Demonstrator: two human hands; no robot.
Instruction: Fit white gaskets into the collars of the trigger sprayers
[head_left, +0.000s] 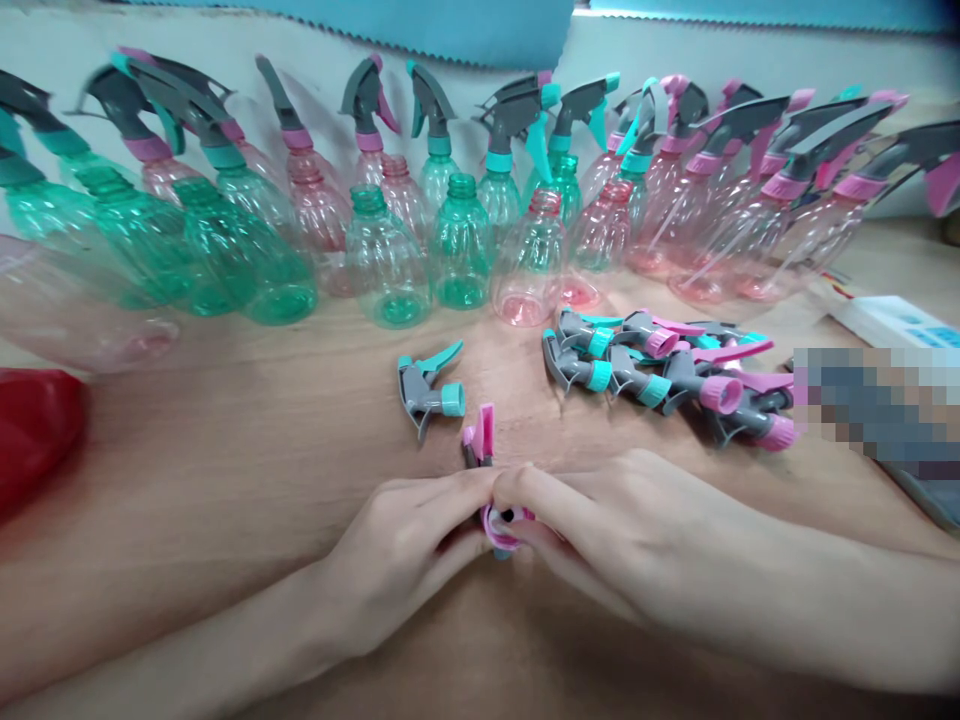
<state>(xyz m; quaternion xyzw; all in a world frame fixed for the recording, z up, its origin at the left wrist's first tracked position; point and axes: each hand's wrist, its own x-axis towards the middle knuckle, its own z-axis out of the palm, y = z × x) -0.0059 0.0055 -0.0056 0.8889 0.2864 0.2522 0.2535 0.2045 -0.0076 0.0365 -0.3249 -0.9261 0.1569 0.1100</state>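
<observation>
A pink and grey trigger spray head (487,435) is held low between both hands, its pink collar facing me and its trigger pointing away. My left hand (412,535) has its fingers closed around the collar's left side. At the collar's right side, my right hand (600,520) is closed, thumb and index finger pinching at the opening. A dark round spot shows inside the collar; the fingertips partly cover it. Just beyond lies a teal and grey spray head (429,390). To the right is a pile of pink and teal spray heads (660,375).
Open-necked green bottles (463,240) and pink bottles (531,258) stand in a row across the back. Behind them are several bottles with spray heads fitted (367,110). A red object (34,430) sits at the left edge, a white and blue package (907,325) at the right.
</observation>
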